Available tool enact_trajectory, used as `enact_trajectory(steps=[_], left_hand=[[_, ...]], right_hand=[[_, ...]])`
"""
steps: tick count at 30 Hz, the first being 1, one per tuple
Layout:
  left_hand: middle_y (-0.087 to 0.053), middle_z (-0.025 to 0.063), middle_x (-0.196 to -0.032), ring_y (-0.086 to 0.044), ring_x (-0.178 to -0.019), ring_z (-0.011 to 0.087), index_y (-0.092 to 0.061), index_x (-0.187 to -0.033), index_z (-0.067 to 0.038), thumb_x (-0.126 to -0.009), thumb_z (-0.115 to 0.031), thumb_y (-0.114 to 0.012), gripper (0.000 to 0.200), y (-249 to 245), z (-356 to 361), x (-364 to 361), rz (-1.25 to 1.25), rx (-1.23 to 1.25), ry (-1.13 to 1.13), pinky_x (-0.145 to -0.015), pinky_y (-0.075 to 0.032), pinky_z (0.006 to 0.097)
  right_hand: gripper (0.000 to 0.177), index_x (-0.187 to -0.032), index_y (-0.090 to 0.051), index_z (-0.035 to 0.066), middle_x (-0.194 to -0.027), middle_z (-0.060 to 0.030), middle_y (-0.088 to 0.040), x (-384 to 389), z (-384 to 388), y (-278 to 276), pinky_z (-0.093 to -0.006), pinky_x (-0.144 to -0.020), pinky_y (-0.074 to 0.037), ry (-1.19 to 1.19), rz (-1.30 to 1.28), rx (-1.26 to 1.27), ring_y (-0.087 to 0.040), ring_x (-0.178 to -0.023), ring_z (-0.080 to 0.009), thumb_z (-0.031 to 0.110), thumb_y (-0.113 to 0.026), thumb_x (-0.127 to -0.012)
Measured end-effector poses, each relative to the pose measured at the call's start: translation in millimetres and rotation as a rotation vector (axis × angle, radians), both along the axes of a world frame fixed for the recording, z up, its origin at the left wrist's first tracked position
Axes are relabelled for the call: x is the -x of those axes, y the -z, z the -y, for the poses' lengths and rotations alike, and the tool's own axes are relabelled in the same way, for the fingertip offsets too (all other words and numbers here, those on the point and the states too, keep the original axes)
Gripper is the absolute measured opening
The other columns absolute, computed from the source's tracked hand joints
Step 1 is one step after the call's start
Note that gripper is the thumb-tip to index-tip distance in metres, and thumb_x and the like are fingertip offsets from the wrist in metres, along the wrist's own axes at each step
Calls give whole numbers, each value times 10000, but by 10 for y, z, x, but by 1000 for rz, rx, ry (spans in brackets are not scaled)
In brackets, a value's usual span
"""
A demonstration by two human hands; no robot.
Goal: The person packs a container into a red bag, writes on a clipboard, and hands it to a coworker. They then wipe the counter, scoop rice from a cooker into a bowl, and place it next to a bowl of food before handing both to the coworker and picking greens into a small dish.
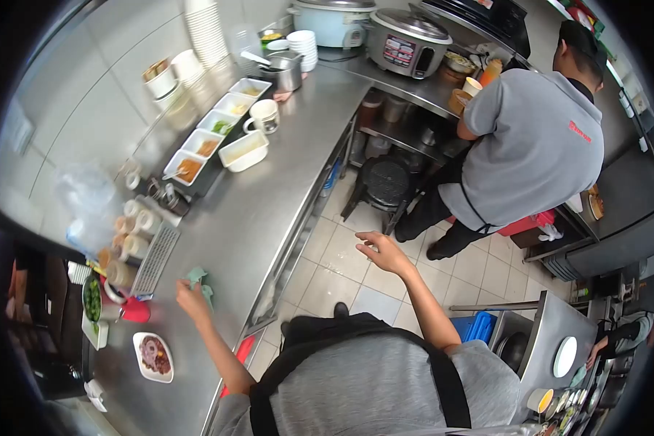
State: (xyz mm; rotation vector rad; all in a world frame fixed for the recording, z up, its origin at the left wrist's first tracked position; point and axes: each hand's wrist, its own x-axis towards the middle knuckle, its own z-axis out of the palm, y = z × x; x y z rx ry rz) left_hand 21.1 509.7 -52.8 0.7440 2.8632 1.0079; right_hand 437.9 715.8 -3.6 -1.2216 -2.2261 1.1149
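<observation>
My left hand [192, 300] is closed on a pale green cloth [201, 283] at the steel counter [229, 218]. Left of that hand lie a grey slatted rack [157, 259] and a red object [135, 310]. Nearer to me on the counter is a white dish [155, 357] with dark reddish food in it. My right hand [384, 252] hangs over the tiled floor with its fingers apart, holding nothing and touching nothing.
White tubs of toppings [212, 129] line the wall beside a white mug [264, 115]. A co-worker in a grey shirt [523, 138] stands at the far counter. A black stool [386, 182] is on the floor. Rice cookers [403, 43] stand at the back.
</observation>
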Motion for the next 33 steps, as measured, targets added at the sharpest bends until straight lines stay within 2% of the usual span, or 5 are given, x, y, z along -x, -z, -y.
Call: enact_trajectory(steps=[4, 13, 21, 27, 33], left_hand=[[-554, 225, -1031, -531, -992, 364, -503, -1100, -11, -603, -134, -765, 575, -383, -562, -218, 46, 410, 233, -855, -427, 426], [-445, 212, -1272, -437, -1162, 359, -379, -1285, -7, -767, -300, -647, 652, -1129, -2688, -828, 110, 267, 918, -971, -354, 388], [-384, 229, -1318, -356, -1233, 347, -348, -1317, -37, -801, -443, -570, 693, -719, -5333, -1267, 160, 264, 1406, -1019, -292, 376], [-230, 265, -1379, -190, -1283, 437, -316, -1336, -63, -803, -432, -571, 697, -142, -6977, -1686, 71, 242, 1305, -1024, -212, 511], [-144, 296, -1392, -116, -1294, 458, -275, -1353, -63, -815, -412, -568, 705, 315, -8216, -1900, -17, -159, 966, -1024, -150, 552]], right_hand=[[384, -1109, -566, -4, -1069, -188, -596, -68, -632, -92, -368, -820, -464, -99, -61, 50, -611, -930, -285, 280, -556, -850], [336, -1139, -547, 5, -988, -172, -631, 463, -2542, -798, -317, -799, -472, -267, -214, -88, -615, -924, -238, 201, -547, -866], [314, -1092, -568, -5, -783, -128, -640, 366, -4160, -1411, -269, -595, -475, 7, -255, -166, -637, -645, -166, 200, -559, -854], [296, -1061, -592, -5, -834, -108, -654, 383, -5513, -1694, -249, -647, -474, 94, -333, -256, -629, -715, -129, 201, -575, -850], [355, -1029, -613, -8, -918, -184, -642, 976, -7209, -2348, -353, -779, -465, -101, -166, -526, -618, -908, -290, 284, -571, -831]])
